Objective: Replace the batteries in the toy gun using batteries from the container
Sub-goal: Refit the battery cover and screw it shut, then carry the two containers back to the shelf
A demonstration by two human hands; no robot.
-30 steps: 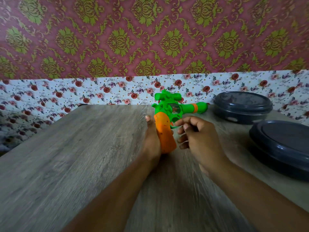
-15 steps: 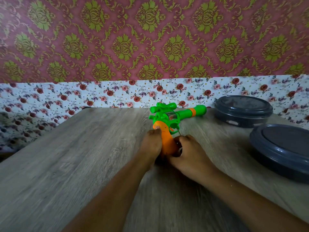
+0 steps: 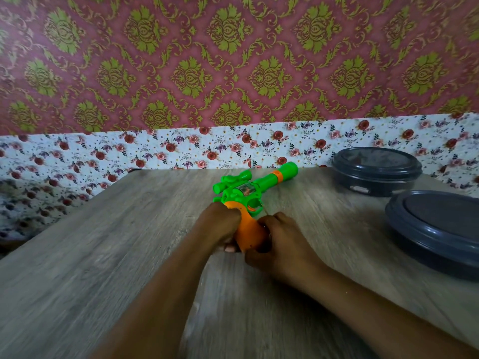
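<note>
A green toy gun with an orange handle lies over the middle of the wooden table, barrel pointing to the far right. My left hand grips the orange handle from the left. My right hand curls round the handle's right side and bottom end. Two dark grey lidded containers stand at the right: a far container and a near container. Both lids are on, so no batteries show.
A wall with floral paper rises just behind the table's far edge. The table's left edge runs diagonally at the left, with patterned cloth beyond it.
The gun has been tipped down from upright to lie lower over the table. My right hand has moved in from beside the trigger and closed round the handle's lower end.
</note>
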